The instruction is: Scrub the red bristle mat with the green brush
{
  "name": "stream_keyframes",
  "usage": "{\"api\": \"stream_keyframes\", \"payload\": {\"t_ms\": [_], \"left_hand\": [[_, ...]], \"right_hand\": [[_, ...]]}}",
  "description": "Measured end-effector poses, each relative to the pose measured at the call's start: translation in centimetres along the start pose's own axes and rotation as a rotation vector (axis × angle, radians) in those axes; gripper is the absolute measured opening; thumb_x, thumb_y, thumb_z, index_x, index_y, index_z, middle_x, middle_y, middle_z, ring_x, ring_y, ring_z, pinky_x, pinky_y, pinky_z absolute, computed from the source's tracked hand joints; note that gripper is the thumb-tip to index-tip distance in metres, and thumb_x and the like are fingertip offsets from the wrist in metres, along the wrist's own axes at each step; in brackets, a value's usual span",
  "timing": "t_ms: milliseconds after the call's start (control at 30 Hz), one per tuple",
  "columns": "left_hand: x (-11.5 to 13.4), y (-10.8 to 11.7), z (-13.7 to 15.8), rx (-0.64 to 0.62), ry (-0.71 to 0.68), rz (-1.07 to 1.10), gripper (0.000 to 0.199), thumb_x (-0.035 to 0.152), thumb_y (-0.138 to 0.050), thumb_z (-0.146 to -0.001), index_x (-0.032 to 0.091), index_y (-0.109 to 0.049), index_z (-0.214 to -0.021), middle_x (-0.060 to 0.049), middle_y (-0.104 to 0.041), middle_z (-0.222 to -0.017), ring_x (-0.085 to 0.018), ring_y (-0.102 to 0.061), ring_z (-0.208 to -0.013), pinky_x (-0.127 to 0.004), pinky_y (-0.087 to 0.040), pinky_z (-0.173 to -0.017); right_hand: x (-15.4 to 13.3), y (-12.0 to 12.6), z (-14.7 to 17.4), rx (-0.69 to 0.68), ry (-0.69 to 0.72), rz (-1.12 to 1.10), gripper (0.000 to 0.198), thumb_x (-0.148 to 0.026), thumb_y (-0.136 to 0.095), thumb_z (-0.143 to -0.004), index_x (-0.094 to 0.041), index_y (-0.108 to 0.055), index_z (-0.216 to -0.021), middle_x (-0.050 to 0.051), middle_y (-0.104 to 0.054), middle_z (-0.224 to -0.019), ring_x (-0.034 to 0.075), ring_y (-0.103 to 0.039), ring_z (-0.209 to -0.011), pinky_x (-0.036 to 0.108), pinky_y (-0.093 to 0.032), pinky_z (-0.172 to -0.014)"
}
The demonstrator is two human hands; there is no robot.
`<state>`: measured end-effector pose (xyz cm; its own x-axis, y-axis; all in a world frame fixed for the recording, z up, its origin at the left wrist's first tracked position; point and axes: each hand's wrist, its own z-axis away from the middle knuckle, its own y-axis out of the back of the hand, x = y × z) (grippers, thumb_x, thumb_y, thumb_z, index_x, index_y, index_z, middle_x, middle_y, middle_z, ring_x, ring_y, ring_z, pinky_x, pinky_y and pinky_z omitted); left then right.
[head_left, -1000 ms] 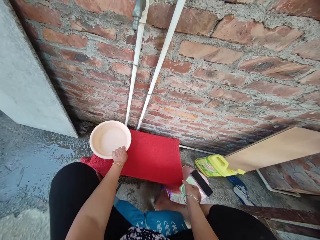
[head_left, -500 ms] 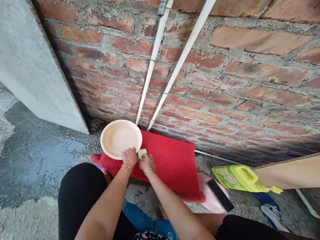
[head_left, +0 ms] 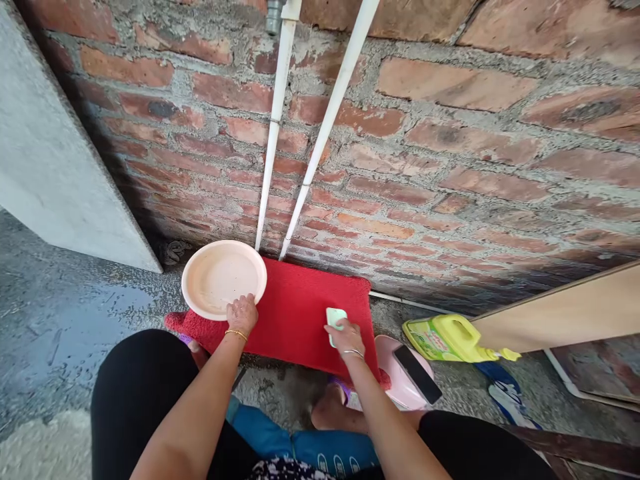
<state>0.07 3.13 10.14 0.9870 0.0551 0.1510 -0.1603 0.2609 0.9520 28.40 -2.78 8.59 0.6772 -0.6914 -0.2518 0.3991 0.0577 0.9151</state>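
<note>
My left hand (head_left: 243,315) is closed on the near right rim of a pale pink basin (head_left: 191,293), which rests on the left end of a red mat (head_left: 300,300). Toward the mat's right end, my right hand (head_left: 346,335) grips a pale green scrubbing brush (head_left: 336,315), a rounded block held down against the red pile. Its bristle side is hidden. The mat appears draped over a low support that I cannot make out.
A pink stool or lid (head_left: 395,373) carries a black phone (head_left: 418,375). Right of it lies a yellow detergent jug (head_left: 443,337), with blue slippers (head_left: 507,393) nearby. Behind rises a brick wall (head_left: 375,153) with white pipes (head_left: 315,147); a grey slab (head_left: 65,153) leans at left.
My right hand has moved right across the mat with the brush, away from the basin. My left hand stays on the basin's rim. The camera view has shifted slightly right.
</note>
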Motion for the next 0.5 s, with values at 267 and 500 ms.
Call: {"api": "stream_keyframes", "payload": {"t_ms": [267,500], "left_hand": [[0.1,-0.3,0.1,0.037,-0.011,0.007,0.033,0.018,-0.034,-0.091,0.016,-0.062,-0.109,-0.015,-0.064,-0.095,-0.027,-0.062,-0.092,-0.041,-0.046,-0.077],[0.0,-0.2,0.0,0.027,-0.021,0.026,0.035,0.018,-0.031,-0.09,0.016,-0.063,-0.106,-0.015,-0.064,-0.092,-0.026,-0.062,-0.087,-0.04,-0.045,-0.076]], "right_hand": [[8.9,4.1,-0.6,0.12,-0.362,-0.13,0.032,-0.047,-0.057,-0.076,-0.017,-0.061,-0.086,0.015,-0.065,-0.091,0.027,-0.063,-0.086,0.034,-0.047,-0.069],[-1.7,0.1,0.7,0.067,-0.048,-0.177,0.038,-0.051,-0.063,-0.072,-0.021,-0.064,-0.095,0.009,-0.062,-0.096,0.022,-0.059,-0.095,0.029,-0.044,-0.08]]}}
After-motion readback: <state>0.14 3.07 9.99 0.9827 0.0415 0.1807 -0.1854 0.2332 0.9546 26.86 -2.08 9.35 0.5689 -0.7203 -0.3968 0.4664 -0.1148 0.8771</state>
